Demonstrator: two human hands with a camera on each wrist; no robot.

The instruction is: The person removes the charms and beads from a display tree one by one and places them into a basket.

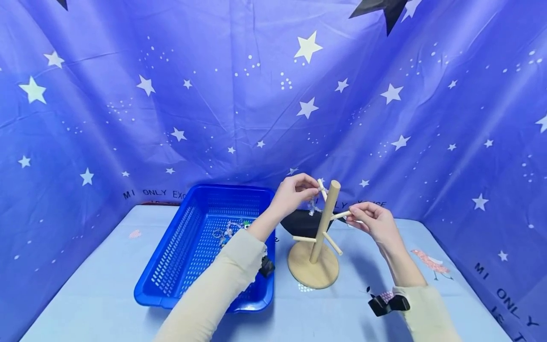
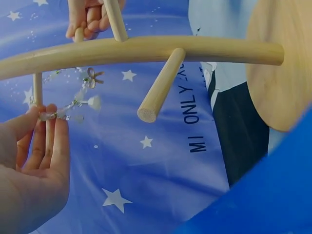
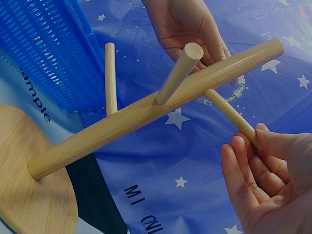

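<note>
A wooden stand (image 1: 326,223) with a round base and several pegs leans a little in the head view. At its upper left peg (image 2: 38,87), my left hand (image 1: 295,192) pinches a beaded bracelet (image 2: 78,101) with clear beads and small charms. The bracelet hangs in a loop by that peg, and the fingertips are right at the peg's end. On the other side, my right hand (image 3: 273,170) pinches the tip of another upper peg (image 3: 234,117) between thumb and fingers. Two lower pegs, one of them a lower left peg (image 1: 304,239), carry nothing.
Left of the stand sits a blue perforated basket (image 1: 164,266) with several beaded bracelets (image 1: 231,232) inside. A black patch (image 1: 299,223) shows behind the stand. The pale blue table cloth (image 1: 102,266) meets a starry blue backdrop (image 1: 205,109).
</note>
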